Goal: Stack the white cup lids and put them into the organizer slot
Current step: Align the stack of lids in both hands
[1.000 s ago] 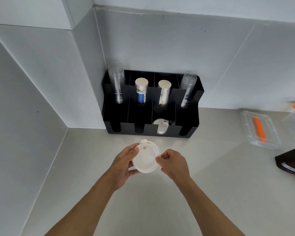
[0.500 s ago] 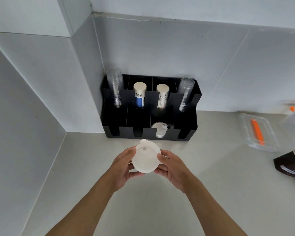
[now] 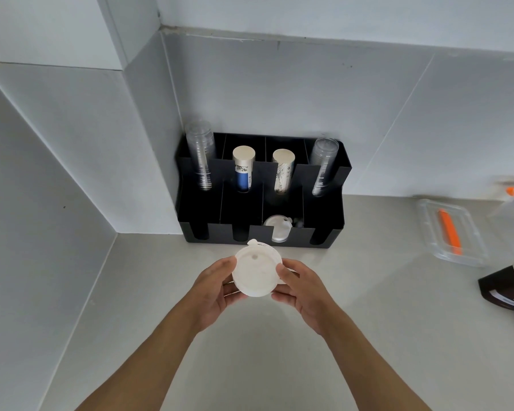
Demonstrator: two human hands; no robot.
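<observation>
A stack of white cup lids (image 3: pixel 256 271) is held above the counter, just in front of the black organizer (image 3: pixel 208 203). My left hand (image 3: pixel 217 292) grips its left edge and my right hand (image 3: pixel 301 289) grips its right edge. The top lid faces me, with a small tab pointing toward the organizer. More white lids (image 3: pixel 279 231) stand in the organizer's third front slot from the left.
The organizer's back slots hold two clear cup stacks (image 3: pixel 201 155) and two paper cup stacks (image 3: pixel 243 167). A clear box with an orange item (image 3: pixel 450 232) and a dark brown container (image 3: pixel 508 287) sit on the counter at right. Walls close in at left and behind.
My right hand has shifted from pinching the lid's rim to cupping the stack's right side. The stack has tilted so its face points more toward me.
</observation>
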